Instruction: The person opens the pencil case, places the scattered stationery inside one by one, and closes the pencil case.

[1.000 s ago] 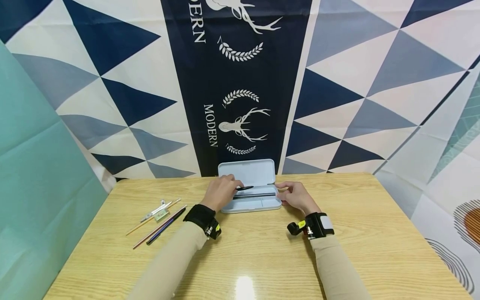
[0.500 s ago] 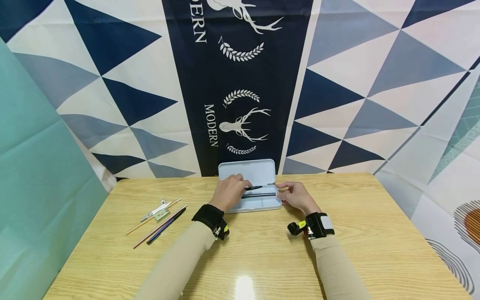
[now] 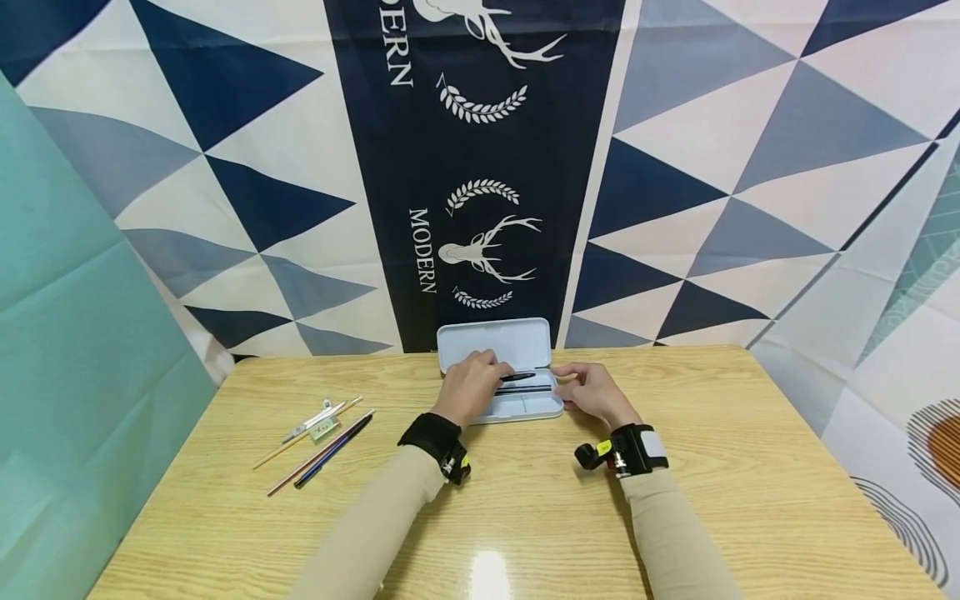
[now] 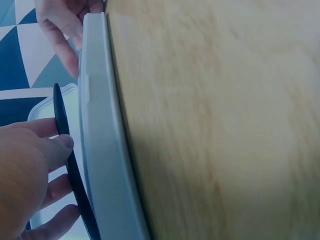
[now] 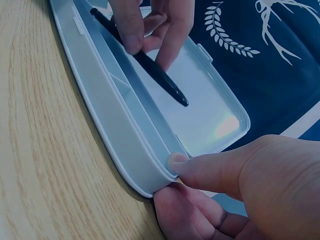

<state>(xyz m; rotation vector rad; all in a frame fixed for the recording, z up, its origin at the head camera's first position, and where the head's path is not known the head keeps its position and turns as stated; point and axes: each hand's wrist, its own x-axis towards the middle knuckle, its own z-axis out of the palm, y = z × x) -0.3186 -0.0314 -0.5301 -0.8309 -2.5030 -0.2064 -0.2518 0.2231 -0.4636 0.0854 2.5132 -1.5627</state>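
At the table's [image 3: 525,508] far edge lies one open pale-blue case [image 3: 495,336]. The left hand [image 3: 470,387] pinches one black pen [image 5: 160,77] over it; the right hand [image 3: 594,393] grips its right end. Toward the table's left edge lie one tan stick [image 3: 277,452], one reddish stick [image 3: 300,470], one dark-blue pen [image 3: 330,454], one silver tool [image 3: 306,423], one small green block [image 3: 325,428].

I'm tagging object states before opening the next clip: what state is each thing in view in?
Pencil case: open, lid tipped back.
Black pen: held over the pencil case, tilted.
Left hand: pinching the black pen.
Right hand: gripping the pencil case's right end.
Compass: lying down, legs too small to judge.
Eraser: lying beside the compass.
Tan pencil: lying flat.
Pink pencil: lying flat.
Blue pen: lying flat.
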